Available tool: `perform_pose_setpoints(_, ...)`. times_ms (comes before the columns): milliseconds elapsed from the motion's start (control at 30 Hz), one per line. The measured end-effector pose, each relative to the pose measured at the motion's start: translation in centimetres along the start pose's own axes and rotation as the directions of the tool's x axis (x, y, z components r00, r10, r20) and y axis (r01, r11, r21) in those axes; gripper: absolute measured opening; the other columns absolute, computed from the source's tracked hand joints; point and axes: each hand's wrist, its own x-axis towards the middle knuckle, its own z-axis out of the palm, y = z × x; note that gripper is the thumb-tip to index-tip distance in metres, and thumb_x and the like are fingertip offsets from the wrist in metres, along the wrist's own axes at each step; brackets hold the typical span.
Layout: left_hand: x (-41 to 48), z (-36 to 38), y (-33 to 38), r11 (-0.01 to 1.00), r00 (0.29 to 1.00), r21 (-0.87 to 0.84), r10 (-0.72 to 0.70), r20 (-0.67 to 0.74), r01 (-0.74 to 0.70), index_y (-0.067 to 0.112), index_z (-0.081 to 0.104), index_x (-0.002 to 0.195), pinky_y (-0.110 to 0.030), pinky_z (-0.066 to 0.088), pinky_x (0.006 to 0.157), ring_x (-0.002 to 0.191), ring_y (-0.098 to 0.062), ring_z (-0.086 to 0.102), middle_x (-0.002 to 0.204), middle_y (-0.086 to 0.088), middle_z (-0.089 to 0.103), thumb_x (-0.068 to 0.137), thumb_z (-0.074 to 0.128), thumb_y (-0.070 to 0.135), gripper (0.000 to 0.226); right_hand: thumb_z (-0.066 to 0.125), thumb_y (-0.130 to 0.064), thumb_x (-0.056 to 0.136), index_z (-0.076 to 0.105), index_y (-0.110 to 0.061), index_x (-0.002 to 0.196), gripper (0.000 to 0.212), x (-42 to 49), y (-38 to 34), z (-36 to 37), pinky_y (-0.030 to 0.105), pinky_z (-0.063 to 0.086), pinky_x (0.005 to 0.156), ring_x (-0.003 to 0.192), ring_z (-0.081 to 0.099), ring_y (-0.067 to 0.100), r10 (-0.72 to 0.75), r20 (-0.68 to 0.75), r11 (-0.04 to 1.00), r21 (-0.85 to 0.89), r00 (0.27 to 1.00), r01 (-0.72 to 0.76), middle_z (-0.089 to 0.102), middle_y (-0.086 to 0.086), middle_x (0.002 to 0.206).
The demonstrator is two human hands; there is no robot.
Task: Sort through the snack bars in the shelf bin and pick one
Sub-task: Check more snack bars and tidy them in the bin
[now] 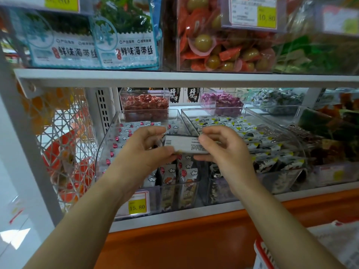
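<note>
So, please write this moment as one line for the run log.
stage: inspecting | left hand: holds snack bar | right hand: holds same bar | location: above clear bin

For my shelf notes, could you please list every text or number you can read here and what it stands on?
"鲜味海带丝": on both seaweed packs, top shelf.
"10.80": yellow price tag on the top-shelf bin.
"15.80": yellow price tag on the snack bar bin.
"碎银子": black packs at the back.
Too small to read: the print on the snack bar in the left hand and right hand.
</note>
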Motion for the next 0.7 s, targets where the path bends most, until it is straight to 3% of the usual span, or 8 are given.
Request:
perform_pose_setpoints(167,-0.23,0.14,0.26,0.981,0.996,0.177,0.066,0.057,-0.075,0.026,0.055,0.116,-0.019,0.055,0.075,0.090,-0.015,0.068,0.110,0.007,0.067,0.081,0.061,-0.005,0.048,0.068,-0.020,0.083,0.070,-0.032,0.074,0.015,0.09,-0.15,-0.09,0.046,0.057,0.076,0.083,0.066,0.017,0.005,-0.033,0.998,-0.055,0.999,-0.007,0.068,-0.010,0.077)
perform_pose_setpoints(267,-0.42,0.49,0.44,0.943,0.992,0.314,0.093,0.081,-0.114,0.031,0.056,0.111,-0.015,0.053,0.069,0.084,-0.011,0.066,0.103,0.012,0.068,0.081,0.064,-0.003,0.047,0.067,-0.020,0.083,0.067,-0.022,0.066,0.017,0.22,-0.21,-0.13,0.040,0.055,0.066,0.069,0.064,0.015,-0.027,-0.085,0.993,-0.119,0.996,0.017,0.064,-0.006,0.064)
perform_pose_setpoints(333,-0.46,0.70,0.50,0.943,0.995,0.319,0.081,0.064,-0.097,0.028,0.061,0.107,-0.016,0.054,0.071,0.088,-0.012,0.066,0.102,0.008,0.067,0.081,0.065,0.002,0.037,0.067,-0.019,0.084,0.067,-0.016,0.066,0.018,0.15,-0.32,-0.03,0.037,0.056,0.059,0.064,0.064,0.017,-0.066,-0.109,0.989,-0.137,0.992,0.051,0.064,-0.001,0.064)
perform_pose_setpoints(467,-0.30,0.96,0.55,0.954,0.997,0.299,0.052,-0.054,-0.033,0.017,0.070,0.090,-0.033,0.055,0.079,0.085,-0.022,0.066,0.093,-0.006,0.070,0.084,0.064,0.013,0.010,0.067,-0.019,0.084,0.067,-0.022,0.070,0.014,-0.14,-0.56,0.16,0.028,0.052,0.062,0.064,0.061,0.004,-0.136,-0.076,0.967,-0.228,0.988,0.116,0.062,-0.011,0.065)
perform_pose_setpoints(600,-0.02,0.76,0.53,0.961,0.991,0.275,0.067,-0.117,-0.032,0.015,0.074,0.067,-0.017,0.052,0.054,0.060,-0.005,0.063,0.069,0.006,0.071,0.083,0.065,0.016,0.018,0.067,-0.018,0.084,0.068,-0.023,0.075,0.011,-0.36,-0.79,0.16,0.040,0.056,0.070,0.072,0.064,0.010,-0.130,-0.047,0.972,-0.205,0.990,0.118,0.065,-0.009,0.071)
perform_pose_setpoints(700,0.15,0.68,0.29,0.957,0.982,0.287,0.079,-0.171,-0.027,0.014,0.074,0.065,-0.016,0.052,0.052,0.054,-0.001,0.060,0.065,0.010,0.070,0.082,0.066,0.016,0.019,0.067,-0.019,0.084,0.068,-0.026,0.076,0.011,-0.49,-0.79,0.26,0.041,0.056,0.071,0.073,0.065,0.011,-0.136,-0.034,0.971,-0.202,0.990,0.127,0.067,-0.006,0.074)
